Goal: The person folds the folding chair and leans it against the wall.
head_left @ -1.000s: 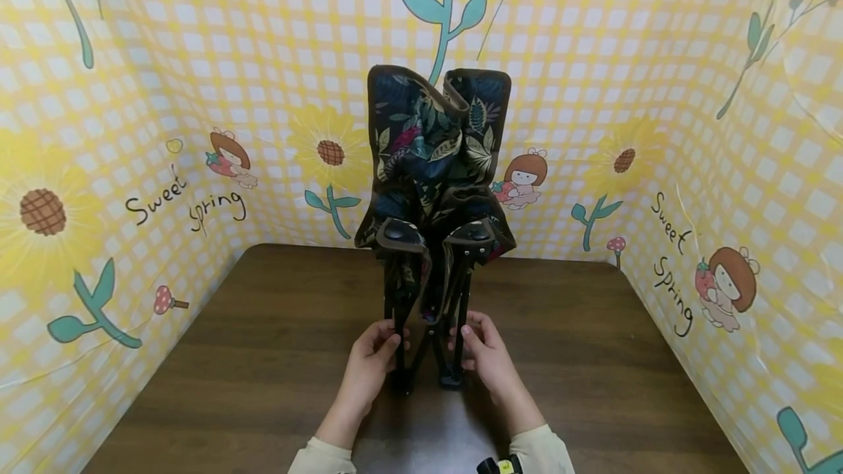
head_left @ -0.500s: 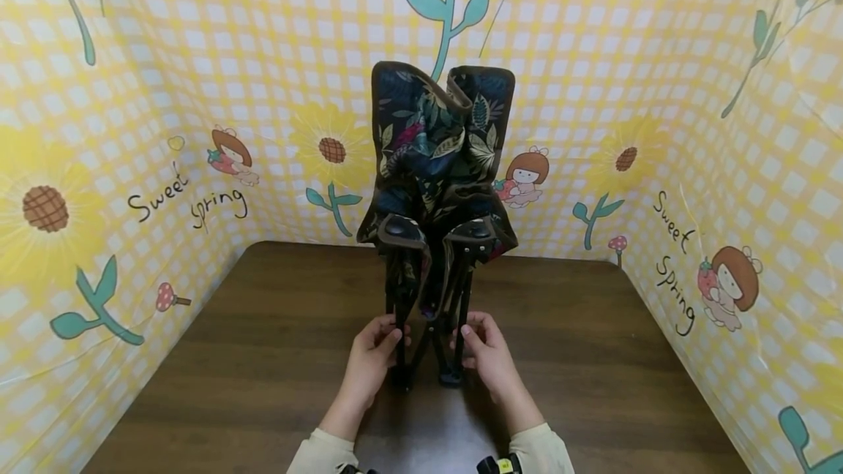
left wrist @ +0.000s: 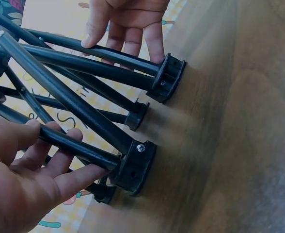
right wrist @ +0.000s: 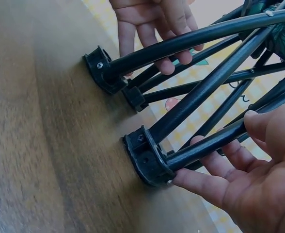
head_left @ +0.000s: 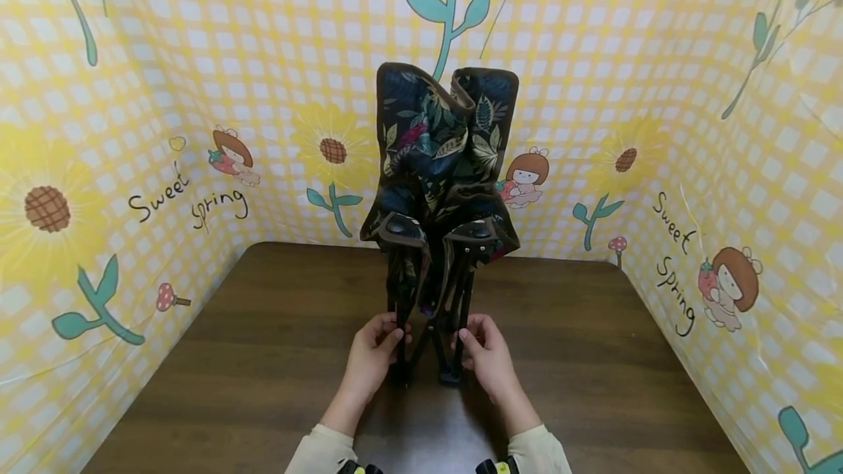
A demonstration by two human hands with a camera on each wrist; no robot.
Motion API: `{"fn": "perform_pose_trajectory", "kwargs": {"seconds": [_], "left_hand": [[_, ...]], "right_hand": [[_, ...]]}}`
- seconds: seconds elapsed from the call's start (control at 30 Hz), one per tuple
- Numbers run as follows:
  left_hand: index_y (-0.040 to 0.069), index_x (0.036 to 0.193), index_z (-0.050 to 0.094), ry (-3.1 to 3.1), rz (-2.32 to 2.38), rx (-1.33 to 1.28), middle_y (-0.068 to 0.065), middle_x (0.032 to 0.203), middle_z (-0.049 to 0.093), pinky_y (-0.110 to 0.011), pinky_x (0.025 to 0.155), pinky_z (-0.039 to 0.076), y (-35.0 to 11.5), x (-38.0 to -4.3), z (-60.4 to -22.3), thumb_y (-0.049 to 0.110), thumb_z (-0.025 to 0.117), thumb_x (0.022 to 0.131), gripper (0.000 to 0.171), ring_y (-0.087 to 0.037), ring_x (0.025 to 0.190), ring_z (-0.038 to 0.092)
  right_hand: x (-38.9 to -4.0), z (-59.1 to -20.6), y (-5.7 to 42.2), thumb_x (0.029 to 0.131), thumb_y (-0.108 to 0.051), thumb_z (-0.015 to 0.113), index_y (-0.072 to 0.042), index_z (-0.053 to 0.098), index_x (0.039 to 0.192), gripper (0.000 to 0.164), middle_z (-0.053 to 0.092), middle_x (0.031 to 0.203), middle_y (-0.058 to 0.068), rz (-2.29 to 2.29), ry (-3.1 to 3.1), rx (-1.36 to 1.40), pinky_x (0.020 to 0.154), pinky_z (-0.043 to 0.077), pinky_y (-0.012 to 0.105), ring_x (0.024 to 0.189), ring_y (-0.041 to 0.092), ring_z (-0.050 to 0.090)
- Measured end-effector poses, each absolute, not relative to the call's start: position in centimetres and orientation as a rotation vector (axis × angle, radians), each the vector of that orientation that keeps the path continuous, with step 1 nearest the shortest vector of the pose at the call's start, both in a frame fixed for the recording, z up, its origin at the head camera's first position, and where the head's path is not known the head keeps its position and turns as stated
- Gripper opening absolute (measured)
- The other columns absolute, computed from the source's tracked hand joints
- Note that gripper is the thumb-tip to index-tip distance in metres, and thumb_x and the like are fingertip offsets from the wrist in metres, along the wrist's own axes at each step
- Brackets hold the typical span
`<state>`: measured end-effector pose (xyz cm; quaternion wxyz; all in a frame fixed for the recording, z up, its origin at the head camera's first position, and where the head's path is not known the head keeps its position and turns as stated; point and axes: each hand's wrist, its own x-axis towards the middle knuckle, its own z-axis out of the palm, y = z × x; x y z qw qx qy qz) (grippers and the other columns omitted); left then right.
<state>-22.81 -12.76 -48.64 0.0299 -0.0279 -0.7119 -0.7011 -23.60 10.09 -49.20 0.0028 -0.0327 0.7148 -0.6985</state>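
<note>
A folding chair (head_left: pixel 431 141) stands upright and folded together on the table, its dark fabric printed with leaves and flowers. Black metal tubes cross below the fabric and end in black plastic feet (right wrist: pixel 147 158). My left hand (head_left: pixel 369 351) pinches the near left leg tube (left wrist: pixel 79 146) low down, thumb on one side and fingers behind it. On the other side my right hand (head_left: pixel 490 357) holds the near right leg tube (right wrist: pixel 208 141) in the same way, just above its foot. The rear legs are partly hidden behind the front ones in the head view.
The brown wooden table (head_left: pixel 263 386) extends to both sides of the chair. A yellow checked cloth (head_left: pixel 296 57) with sunflowers and cartoon figures hangs round the back and sides. The chair's fabric stands close in front of the back cloth.
The top of the chair has shifted slightly to the right. Both hands keep their hold on the front leg tubes with almost no movement.
</note>
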Motion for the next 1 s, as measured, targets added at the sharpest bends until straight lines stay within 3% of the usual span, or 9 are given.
{"fn": "perform_pose_trajectory", "kwargs": {"seconds": [0.2,0.47,0.8,1.0], "left_hand": [[0.002,0.128,0.064,-2.194,-2.123,-0.131,-0.026,0.120,0.069,-0.047,0.077,0.063,-12.96,-22.97,-48.84,0.002,0.061,0.101,0.027,-0.032,0.102,0.072],[0.005,0.128,0.068,-2.170,-2.136,-0.119,-0.024,0.119,0.071,-0.051,0.075,0.063,-13.27,-22.91,-49.15,0.003,0.068,0.097,0.031,-0.038,0.104,0.072],[0.004,0.126,0.070,-2.096,-2.133,-0.016,-0.025,0.116,0.070,-0.045,0.070,0.063,-12.76,-22.47,-49.17,0.008,0.069,0.098,0.029,-0.029,0.097,0.073],[0.006,0.121,0.069,-2.207,-1.921,-0.059,-0.019,0.103,0.072,-0.028,0.064,0.058,-12.33,-22.38,-49.03,0.003,0.069,0.097,0.025,-0.023,0.089,0.069]], "right_hand": [[-23.49,-49.14,10.24,0.104,-0.009,0.060,-0.005,0.056,0.118,0.016,0.065,0.109,0.027,-2.187,2.264,-0.115,0.067,0.059,0.053,0.100,0.045,0.068],[-23.44,-49.00,10.59,0.103,-0.011,0.063,-0.002,0.055,0.120,0.021,0.066,0.110,0.027,-2.181,2.226,-0.106,0.070,0.060,0.055,0.102,0.042,0.069],[-23.19,-48.84,10.35,0.102,-0.013,0.064,-0.001,0.056,0.122,0.024,0.065,0.111,0.024,-2.216,2.183,-0.038,0.071,0.060,0.053,0.102,0.041,0.070],[-23.30,-48.82,10.36,0.102,-0.007,0.062,-0.003,0.055,0.122,0.022,0.065,0.109,0.023,-2.207,2.219,-0.072,0.069,0.060,0.053,0.100,0.041,0.069]]}}
